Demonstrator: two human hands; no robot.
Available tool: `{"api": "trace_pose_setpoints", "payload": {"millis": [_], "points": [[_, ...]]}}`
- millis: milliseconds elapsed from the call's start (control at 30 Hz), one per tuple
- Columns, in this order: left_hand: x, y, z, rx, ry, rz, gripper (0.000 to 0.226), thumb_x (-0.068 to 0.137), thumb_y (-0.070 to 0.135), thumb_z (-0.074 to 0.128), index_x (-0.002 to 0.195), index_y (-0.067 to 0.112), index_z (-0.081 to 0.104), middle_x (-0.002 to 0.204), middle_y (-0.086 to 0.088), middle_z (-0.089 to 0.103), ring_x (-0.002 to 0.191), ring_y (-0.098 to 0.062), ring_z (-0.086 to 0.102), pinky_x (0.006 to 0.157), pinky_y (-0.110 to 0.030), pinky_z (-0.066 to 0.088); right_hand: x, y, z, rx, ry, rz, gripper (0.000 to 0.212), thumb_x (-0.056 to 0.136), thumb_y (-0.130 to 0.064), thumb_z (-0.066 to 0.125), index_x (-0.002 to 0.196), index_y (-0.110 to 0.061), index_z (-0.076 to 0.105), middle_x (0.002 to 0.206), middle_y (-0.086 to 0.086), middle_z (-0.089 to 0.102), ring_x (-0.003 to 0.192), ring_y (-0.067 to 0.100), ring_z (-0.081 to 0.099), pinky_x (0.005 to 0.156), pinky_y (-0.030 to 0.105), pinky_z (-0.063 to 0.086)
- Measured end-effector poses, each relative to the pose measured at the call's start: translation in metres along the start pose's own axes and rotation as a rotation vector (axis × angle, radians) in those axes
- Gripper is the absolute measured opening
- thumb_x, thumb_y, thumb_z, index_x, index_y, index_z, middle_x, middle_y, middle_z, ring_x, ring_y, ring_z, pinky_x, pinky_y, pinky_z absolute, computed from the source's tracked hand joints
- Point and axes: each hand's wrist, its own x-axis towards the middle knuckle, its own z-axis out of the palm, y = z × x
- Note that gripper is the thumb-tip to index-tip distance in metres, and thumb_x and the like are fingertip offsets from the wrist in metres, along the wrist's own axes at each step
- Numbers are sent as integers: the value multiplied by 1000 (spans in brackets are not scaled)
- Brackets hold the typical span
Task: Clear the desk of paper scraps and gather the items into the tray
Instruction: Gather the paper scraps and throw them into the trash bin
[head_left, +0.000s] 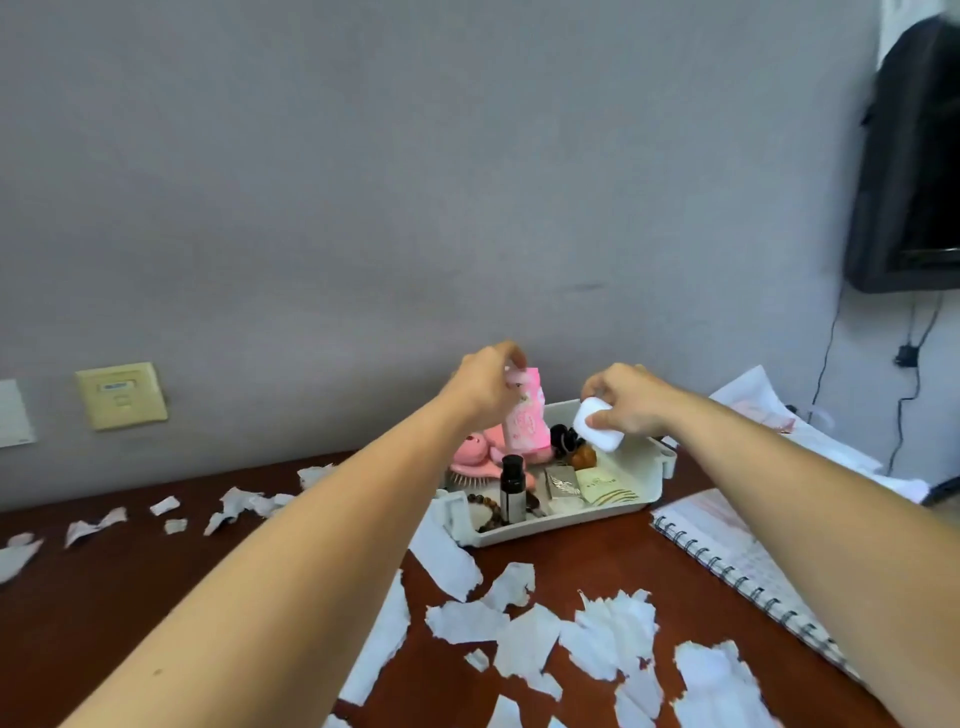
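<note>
Paper scraps (524, 634) litter the near tabletop (156, 597). At twelve o'clock, the left hand (485, 384) grips a pink bottle (525, 415) upright while the right hand (631, 400) pinches a white case (597, 432), both poised over the tray (644, 499), seemingly for placing.

Both bare forearms reach forward, converging. The left hand (491, 384) is closed in a grip, knuckles up; the right hand (626, 402) pinches, fingers curled downward.

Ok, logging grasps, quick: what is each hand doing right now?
Left hand: closed on the top of the pink bottle, over the tray.
Right hand: closed on the small white case, over the tray.
</note>
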Motion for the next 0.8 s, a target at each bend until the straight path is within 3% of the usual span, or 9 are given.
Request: {"api": "trace_pose_setpoints", "payload": {"millis": [167, 400, 533, 667, 800], "points": [[27, -9, 31, 19, -47, -76, 30, 87, 6, 51, 115, 14, 59, 118, -15, 61, 108, -34, 57, 86, -33, 47, 18, 28, 20, 1, -2, 57, 31, 87, -15, 61, 117, -14, 62, 120, 16, 58, 107, 30, 56, 78, 27, 40], [57, -16, 61, 54, -102, -130, 21, 86, 8, 55, 105, 11, 65, 117, -14, 63, 105, -31, 60, 82, -31, 47, 37, 52, 42, -83, 2, 142, 29, 88, -17, 58, 116, -20, 62, 120, 11, 60, 107, 31, 57, 74, 29, 41], [68, -12, 68, 71, -104, -136, 23, 86, 10, 59, 108, 8, 63, 119, -17, 61, 108, -34, 59, 85, -34, 51, 45, 56, 53, -167, -12, 144, 30, 89, -20, 57, 118, -22, 61, 124, 9, 60, 113, 30, 56, 81, 31, 41], [65, -14, 81, 180, -252, -187, 25, 87, 7, 58, 112, 4, 62, 116, -17, 61, 99, -35, 65, 79, -37, 57, 52, 58, 60, -267, -37, 119, 29, 91, -22, 54, 120, -24, 60, 127, 5, 59, 119, 27, 53, 96, 35, 37], [65, -18, 89, 299, -298, -155, 29, 87, 8, 58, 116, 5, 60, 118, -14, 61, 99, -33, 64, 82, -36, 55, 56, 60, 67, -314, -64, 112, 28, 91, -24, 54, 119, -26, 60, 126, 4, 60, 119, 26, 52, 99, 37, 32]]}}
